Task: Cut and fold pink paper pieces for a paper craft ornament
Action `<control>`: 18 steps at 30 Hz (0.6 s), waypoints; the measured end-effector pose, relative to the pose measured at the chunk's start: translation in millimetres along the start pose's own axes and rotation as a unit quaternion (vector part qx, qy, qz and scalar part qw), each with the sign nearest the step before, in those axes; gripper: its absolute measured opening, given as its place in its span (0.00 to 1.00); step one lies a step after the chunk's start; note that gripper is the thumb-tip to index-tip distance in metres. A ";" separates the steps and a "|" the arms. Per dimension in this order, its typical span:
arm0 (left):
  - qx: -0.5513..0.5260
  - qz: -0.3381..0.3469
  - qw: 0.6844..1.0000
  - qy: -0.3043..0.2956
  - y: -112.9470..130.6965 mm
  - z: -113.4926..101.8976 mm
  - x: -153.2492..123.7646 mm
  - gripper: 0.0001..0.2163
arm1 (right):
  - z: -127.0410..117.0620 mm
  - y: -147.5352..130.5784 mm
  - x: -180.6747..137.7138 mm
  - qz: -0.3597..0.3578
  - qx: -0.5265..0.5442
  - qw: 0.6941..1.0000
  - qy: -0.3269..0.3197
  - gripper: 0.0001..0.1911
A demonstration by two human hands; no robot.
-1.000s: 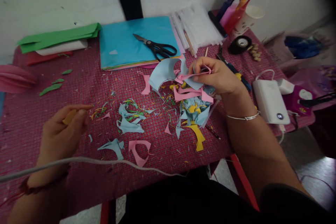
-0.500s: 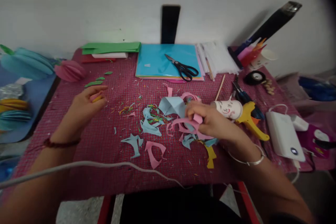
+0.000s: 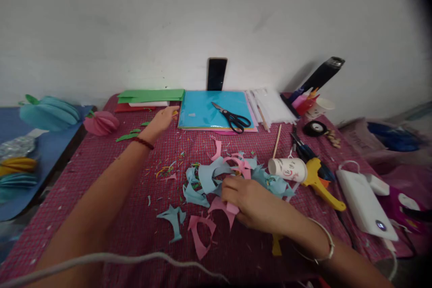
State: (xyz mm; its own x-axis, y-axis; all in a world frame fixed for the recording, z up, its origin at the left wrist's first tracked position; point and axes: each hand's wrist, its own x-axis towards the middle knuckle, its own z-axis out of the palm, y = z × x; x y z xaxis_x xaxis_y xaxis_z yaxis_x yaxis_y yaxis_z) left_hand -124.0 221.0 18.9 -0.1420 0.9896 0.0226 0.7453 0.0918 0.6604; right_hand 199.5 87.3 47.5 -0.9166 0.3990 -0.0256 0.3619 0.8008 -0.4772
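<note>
Head view: left arm stretched far forward, left hand (image 3: 165, 119) flat by the near-left corner of the blue paper (image 3: 202, 108), fingers straight and together; can't tell if they pinch anything. Right hand (image 3: 248, 202) low on the scraps (image 3: 209, 177), fingers curled onto a pink scrap (image 3: 224, 207). Scissors (image 3: 232, 119) lie on the paper. Cup (image 3: 288, 169) and glue gun (image 3: 320, 182) crowd the right; the cloth (image 3: 101, 198) on the left is open out to the table edge

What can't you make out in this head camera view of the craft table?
Head view only.
Right hand: its grip is hidden under its own knuckles, so whether it pinches the pink scraps is unclear.
Left hand: far and small; contact with the blue paper stack unclear.
White cable: cut off by the frame edges.
Paper cup print: too small.
</note>
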 end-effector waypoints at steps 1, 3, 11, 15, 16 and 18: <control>-0.002 0.006 1.000 -0.005 7.0 6.8 9.0 0.17 | 0.5 -0.3 0.9 -0.001 -0.003 1.000 0.000 0.13; -0.003 0.016 1.000 -0.010 21.0 22.8 26.0 0.16 | 2.0 -0.7 2.6 -0.002 -0.008 1.000 0.001 0.13; 0.061 0.062 0.996 -0.010 70.4 92.8 54.8 0.16 | 13.3 2.0 5.0 0.004 -0.006 1.000 0.013 0.14; 0.093 0.095 0.991 0.026 73.8 93.4 41.3 0.18 | 15.1 2.4 4.8 -0.003 -0.011 1.000 0.015 0.15; 0.101 0.102 0.989 0.040 69.0 87.3 36.5 0.18 | 15.1 2.1 4.6 -0.006 -0.014 1.000 0.014 0.15; 0.119 0.106 0.985 0.068 52.2 69.5 26.9 0.18 | 15.0 1.0 4.2 -0.008 -0.017 1.000 0.014 0.15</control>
State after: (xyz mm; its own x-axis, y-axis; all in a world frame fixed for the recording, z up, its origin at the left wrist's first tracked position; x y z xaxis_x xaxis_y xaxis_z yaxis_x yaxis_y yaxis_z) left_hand -43.6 260.2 1.8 -0.0402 0.9666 0.2532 0.8967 -0.0769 0.4360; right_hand 193.4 83.1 33.8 -0.9173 0.3981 0.0067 0.3535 0.8220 -0.4465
